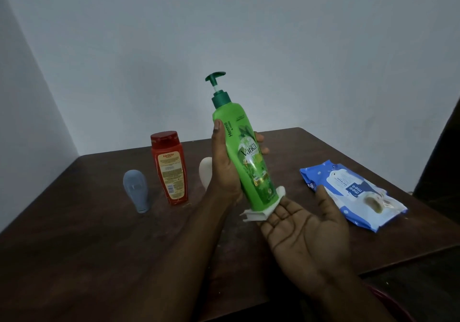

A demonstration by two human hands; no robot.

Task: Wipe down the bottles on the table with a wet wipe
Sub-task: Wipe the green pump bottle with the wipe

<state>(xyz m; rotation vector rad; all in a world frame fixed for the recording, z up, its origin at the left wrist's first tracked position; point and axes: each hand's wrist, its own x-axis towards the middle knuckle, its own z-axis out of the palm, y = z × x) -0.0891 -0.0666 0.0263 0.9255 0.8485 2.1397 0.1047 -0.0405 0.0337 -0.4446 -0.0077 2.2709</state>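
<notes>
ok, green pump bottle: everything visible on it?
The green pump bottle is glossy plastic with a darker green pump head and a leafy label reading Vatika. It is held above the table, tilted, pump up. The left hand grips its middle; its base sits on a white wipe on the open right hand.

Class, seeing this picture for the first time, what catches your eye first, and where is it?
The bright green pump bottle stands out first, held tilted above the table by the left hand, its base on a white wipe laid over the open right hand. Next come the red bottle standing at the left and the blue pack of wipes lying at the right.
</notes>
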